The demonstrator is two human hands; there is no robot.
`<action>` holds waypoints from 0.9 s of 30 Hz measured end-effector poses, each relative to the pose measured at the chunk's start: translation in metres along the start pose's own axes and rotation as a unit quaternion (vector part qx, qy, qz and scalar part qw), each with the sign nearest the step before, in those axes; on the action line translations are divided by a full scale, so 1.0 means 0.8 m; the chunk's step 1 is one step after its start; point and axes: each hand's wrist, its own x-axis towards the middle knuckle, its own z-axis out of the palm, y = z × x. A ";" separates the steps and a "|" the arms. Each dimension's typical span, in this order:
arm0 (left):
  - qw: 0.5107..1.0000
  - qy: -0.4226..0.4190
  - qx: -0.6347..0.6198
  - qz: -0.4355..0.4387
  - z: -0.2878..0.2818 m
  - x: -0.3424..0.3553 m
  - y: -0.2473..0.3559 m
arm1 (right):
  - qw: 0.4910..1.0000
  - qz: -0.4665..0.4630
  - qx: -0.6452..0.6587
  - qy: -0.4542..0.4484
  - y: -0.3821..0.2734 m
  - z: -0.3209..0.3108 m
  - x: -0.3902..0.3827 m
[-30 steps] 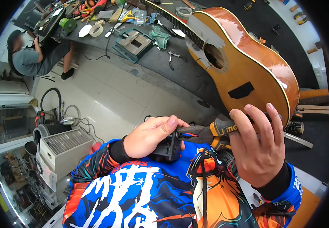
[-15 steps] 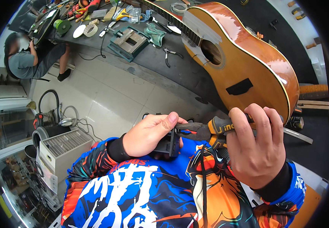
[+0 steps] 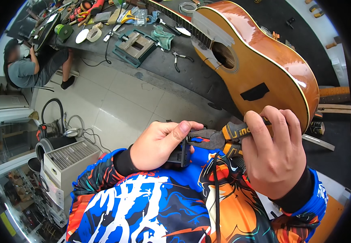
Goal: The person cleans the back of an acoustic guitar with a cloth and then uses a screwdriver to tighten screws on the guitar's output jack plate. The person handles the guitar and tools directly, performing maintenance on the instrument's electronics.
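One black plastic housing (image 3: 180,157) sits low in the centre of view, gripped between the thumb and fingers of the left hand (image 3: 156,146). The right hand (image 3: 274,156) is closed around one pair of combination pliers (image 3: 212,141), whose slightly parted jaws meet the housing's edge; whether they pinch it cannot be told. Work appears underway, with the housing seemingly whole; how much remains is not shown. Beyond, one acoustic guitar (image 3: 282,87) bearing one dark patch (image 3: 255,91) lies on the workbench (image 3: 159,67), near one small pair of pliers (image 3: 177,55) and one green vise (image 3: 137,52). One seated person (image 3: 23,71) is at far left.
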 end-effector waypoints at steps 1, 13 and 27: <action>1.000 0.004 -0.001 0.003 0.001 0.000 0.000 | 1.000 0.000 0.004 -0.007 0.001 -0.001 0.001; 0.997 0.039 0.032 0.056 0.005 0.006 -0.001 | 0.999 -0.001 0.022 -0.046 0.013 -0.006 0.008; 0.980 0.087 0.133 0.119 0.010 0.002 0.002 | 0.998 0.009 0.031 -0.053 0.013 -0.007 0.007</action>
